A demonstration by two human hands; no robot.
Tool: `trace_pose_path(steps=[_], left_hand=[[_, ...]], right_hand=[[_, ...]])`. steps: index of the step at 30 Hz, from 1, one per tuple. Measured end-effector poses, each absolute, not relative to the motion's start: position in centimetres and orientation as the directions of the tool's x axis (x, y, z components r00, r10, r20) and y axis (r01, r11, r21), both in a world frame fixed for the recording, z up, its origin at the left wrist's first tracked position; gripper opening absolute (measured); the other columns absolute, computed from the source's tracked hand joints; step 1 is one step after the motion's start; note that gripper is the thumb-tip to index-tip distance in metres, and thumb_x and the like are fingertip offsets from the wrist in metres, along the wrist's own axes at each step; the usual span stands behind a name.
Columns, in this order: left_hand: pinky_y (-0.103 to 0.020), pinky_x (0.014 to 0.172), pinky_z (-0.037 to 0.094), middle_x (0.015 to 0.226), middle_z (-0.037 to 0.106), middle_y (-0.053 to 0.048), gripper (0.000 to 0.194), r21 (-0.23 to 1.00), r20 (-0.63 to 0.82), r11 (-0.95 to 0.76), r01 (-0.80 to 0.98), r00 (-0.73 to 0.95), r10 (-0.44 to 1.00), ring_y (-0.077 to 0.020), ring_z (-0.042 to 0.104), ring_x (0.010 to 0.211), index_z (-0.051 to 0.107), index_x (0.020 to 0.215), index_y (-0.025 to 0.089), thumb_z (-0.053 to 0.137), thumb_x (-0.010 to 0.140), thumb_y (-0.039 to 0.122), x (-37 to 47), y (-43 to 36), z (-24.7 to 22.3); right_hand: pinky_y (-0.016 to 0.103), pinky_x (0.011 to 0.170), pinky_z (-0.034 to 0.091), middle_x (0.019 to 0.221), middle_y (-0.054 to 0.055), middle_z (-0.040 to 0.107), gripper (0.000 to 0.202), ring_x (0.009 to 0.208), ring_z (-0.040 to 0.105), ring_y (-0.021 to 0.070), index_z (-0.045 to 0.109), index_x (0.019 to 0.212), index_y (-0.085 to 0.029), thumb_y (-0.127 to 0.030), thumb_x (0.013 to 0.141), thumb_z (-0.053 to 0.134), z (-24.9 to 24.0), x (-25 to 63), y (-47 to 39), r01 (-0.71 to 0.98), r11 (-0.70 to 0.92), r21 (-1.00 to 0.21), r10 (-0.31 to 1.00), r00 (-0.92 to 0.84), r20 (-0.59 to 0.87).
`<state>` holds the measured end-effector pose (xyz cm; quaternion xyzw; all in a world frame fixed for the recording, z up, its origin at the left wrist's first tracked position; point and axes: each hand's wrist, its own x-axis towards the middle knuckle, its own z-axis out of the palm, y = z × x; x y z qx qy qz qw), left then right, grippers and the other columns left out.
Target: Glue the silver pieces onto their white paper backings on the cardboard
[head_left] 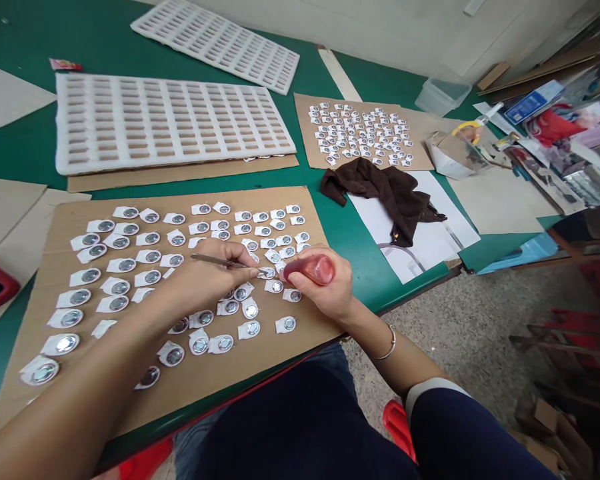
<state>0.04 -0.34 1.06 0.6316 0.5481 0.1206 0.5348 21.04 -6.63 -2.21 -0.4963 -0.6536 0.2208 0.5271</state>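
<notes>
My left hand [215, 270] is closed on slim metal tweezers [215, 260], whose tip points right, toward a small round silver piece with a white tab [267, 273]. Closed around a reddish squeeze bottle [314, 269], my right hand [335, 290] is just right of that piece. The bottle's nozzle end is low over the pieces, but I cannot tell whether it touches one. Loose rows of the same silver pieces lie on a brown cardboard sheet [180, 367] beneath both hands. My left forearm and hand hide some of them.
Behind the sheet lies a white foam tray with slots [175, 123], with another foam tray [220, 43] farther back. A second cardboard sheet [303, 127] holds many similar pieces. A dark brown cloth [380, 193] rests on white paper [410, 263]. Boxes and tools crowd the right.
</notes>
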Motion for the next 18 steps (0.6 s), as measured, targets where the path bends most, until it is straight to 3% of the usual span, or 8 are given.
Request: trace_pose_path(steps=[18], left_hand=[[-0.023,0.044,0.034,0.059,0.063,-0.001,0.019,0.807,-0.413,0.135,0.575,0.386,0.825,-0.011,0.047,0.049,0.067,0.069,0.019,0.072,0.066,0.037,-0.2,-0.25,0.84]], right_hand=[[0.035,0.076,0.056,0.082,0.0,0.07,0.018,0.078,0.066,0.0167,0.063,0.085,-0.024,-0.033,0.074,0.075,-2.07,21.04,-6.53,0.419,0.41,-0.81,0.877,0.063,0.476]])
